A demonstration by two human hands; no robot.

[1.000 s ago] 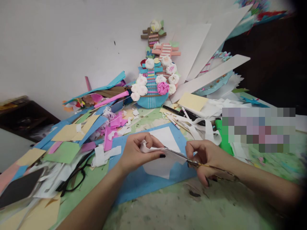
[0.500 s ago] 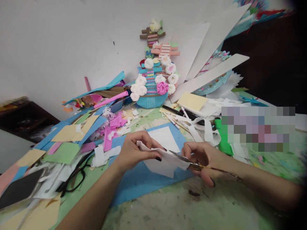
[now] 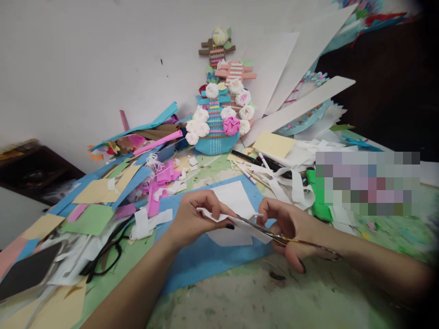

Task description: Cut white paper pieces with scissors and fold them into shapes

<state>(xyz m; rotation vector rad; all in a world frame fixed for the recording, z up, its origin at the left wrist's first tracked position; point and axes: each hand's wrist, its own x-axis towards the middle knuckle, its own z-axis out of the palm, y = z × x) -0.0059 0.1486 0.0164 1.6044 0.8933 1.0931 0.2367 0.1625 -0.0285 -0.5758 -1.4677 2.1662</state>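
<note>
My left hand pinches the upper left edge of a piece of white paper between thumb and fingers. In my right hand is a pair of scissors with gold-coloured handles. Their blades point left and lie across the paper's upper part, with a cut strip curling above them. The tips come close to my left fingers. Both hands are above a blue sheet, on which another white paper lies flat, partly covered by the held piece.
Paper scraps, a dark phone and black-framed glasses lie to the left. Behind stand flower-decorated paper instruments. Pens, white strips and a green packet lie to the right.
The scissors have moved slightly left and further into the paper, and the cut strip now lifts above the blades. The left hand keeps its hold on the paper.
</note>
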